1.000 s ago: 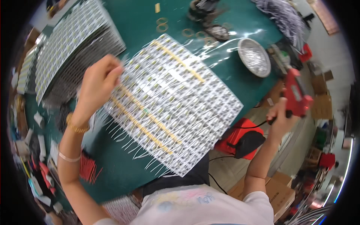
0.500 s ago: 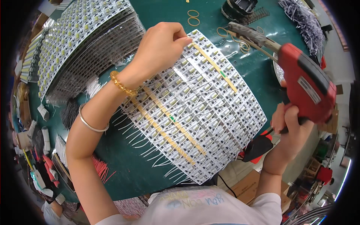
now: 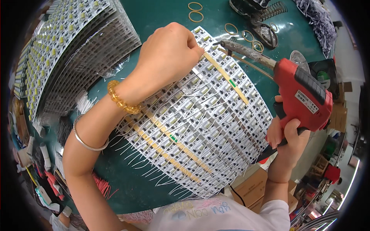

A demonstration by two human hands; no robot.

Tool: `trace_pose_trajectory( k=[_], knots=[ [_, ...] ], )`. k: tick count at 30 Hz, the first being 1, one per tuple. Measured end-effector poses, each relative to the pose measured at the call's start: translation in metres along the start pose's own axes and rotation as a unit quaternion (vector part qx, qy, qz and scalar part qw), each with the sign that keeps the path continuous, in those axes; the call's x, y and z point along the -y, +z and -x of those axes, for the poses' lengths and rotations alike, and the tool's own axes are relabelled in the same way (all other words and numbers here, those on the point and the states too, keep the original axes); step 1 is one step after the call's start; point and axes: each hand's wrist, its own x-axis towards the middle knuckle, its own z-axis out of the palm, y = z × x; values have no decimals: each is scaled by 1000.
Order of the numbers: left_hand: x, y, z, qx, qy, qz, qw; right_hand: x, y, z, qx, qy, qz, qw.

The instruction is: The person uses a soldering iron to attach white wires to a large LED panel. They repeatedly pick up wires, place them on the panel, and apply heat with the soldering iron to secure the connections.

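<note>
Dark-green glossy counter point(image 3: 162, 15): tan rings point(image 3: 196, 21), stacked white circuit boards point(image 3: 77, 57). Below: brown cardboard box point(image 3: 250, 188). Right hand point(image 3: 289, 136) gripping red-and-black soldering gun point(image 3: 304, 96); left hand point(image 3: 167, 57) clenched above white wired panel point(image 3: 216, 127), contents hidden.

free: tbl point(image 3: 160, 13) btwn stack point(image 3: 90, 57) & rings point(image 3: 195, 10) | blk: L hand point(image 3: 167, 54) & gun point(image 3: 302, 90) over panel point(image 3: 198, 123)
</note>
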Motion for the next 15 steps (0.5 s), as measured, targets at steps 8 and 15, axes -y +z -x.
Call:
trace_pose_trajectory(
  k=[8, 15],
  knots=[
    [-2, 1, -1, 8, -7, -3, 1000, -4, -5, -6, 35, 53, -25, 998],
    [-1, 2, -2, 7, -6, -8, 1000, -8, -13, -3, 38, 79, -65, 994]
  ],
)
